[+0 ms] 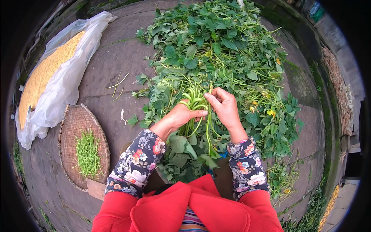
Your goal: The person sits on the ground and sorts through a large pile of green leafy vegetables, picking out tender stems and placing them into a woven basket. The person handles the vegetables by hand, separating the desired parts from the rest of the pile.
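My left hand (185,113) is closed round a bundle of green leaf stalks (194,100), their ends curling up above the fingers and leaves hanging below. Just to its right, my right hand (221,103) pinches the top of a green stalk (209,121) between thumb and fingers; that stalk hangs down beside the bundle to a leaf. Beneath and beyond both hands lies a large heap of leafy green vines (203,55) with a few yellow leaves.
At left, a woven bamboo tray (68,127) holds a pile of thin green stalks (87,153). Behind it, yellow grain (52,68) lies on white plastic sheeting (69,75). Some loose stalks (116,84) are on the stone paving. A mossy ledge (327,139) runs along the right.
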The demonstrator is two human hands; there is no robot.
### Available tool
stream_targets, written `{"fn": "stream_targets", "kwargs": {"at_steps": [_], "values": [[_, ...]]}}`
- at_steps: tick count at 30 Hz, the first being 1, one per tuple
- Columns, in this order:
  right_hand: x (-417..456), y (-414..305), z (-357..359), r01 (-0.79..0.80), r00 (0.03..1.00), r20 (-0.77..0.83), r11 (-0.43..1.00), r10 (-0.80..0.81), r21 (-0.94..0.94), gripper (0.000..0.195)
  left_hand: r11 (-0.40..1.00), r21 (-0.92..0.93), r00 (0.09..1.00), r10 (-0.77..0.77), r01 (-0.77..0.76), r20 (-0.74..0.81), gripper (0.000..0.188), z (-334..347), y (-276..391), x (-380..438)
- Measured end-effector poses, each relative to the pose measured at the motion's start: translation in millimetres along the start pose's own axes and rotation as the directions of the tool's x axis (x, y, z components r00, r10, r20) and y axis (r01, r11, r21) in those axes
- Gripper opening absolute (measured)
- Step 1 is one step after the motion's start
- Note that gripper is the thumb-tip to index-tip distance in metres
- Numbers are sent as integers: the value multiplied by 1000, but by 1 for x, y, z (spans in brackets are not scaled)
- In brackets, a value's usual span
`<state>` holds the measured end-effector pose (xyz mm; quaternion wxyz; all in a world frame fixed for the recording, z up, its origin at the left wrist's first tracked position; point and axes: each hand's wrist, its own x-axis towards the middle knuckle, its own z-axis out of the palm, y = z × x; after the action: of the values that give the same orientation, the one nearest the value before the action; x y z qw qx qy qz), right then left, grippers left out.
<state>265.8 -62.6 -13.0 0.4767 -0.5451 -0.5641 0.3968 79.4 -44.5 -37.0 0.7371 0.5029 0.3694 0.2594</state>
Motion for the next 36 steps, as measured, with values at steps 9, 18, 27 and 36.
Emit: {"fn": "stream_targets", "kwargs": {"at_steps": [9,18,27,36], "values": [[-5,-1,-14,-21,967,254,999,32,-49,26,1000,-9,993,5,-4,118,22,-27,10,-9],[-10,-8,-15,-77,939,340,994,46,81,20,999,-32,993,45,-42,109,19,-31,12,-13],[-8,-2,-35,-102,785,583,972,210,-213,27,986,153,998,57,-62,36,10,-55,24,-22],[3,1,-32,-162,978,133,987,162,-9,32,986,-107,991,120,-125,-57,13,-52,22,-19]]}}
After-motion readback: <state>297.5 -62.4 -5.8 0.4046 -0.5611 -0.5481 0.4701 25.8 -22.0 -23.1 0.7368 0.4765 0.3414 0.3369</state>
